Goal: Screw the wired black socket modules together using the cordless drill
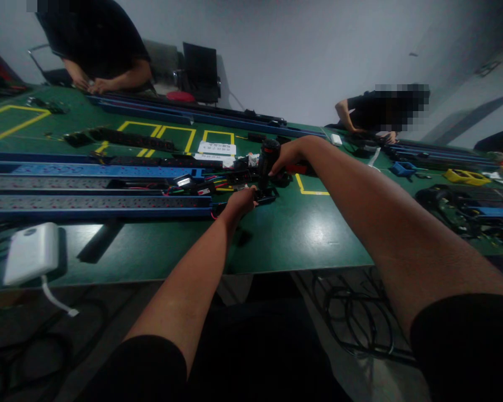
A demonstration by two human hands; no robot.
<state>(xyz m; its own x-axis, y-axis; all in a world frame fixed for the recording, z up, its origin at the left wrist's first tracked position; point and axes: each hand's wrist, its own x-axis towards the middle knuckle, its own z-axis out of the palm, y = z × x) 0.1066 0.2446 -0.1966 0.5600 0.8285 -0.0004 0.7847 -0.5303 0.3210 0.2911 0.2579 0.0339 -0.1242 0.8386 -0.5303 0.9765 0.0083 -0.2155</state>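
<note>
My right hand (288,153) is wrapped round an upright black power screwdriver (268,158) with a red ring near its top. The tool's lower end points down at a small black part (269,197) on the green table. My left hand (243,200) pinches that part from the left, close under the tool; its fingertips are partly hidden. Left of both hands, coloured wires (223,181) come out of long blue metal channels (96,212) with rows of sockets. Where the tool tip meets the part is too dark to make out.
A white power adapter (33,251) and a dark flat strip (99,241) lie near the front edge. White paper labels (217,148) lie beyond the channels. Two people work across the table, at far left and right. Black cables (438,209) and a yellow holder (465,177) are at right.
</note>
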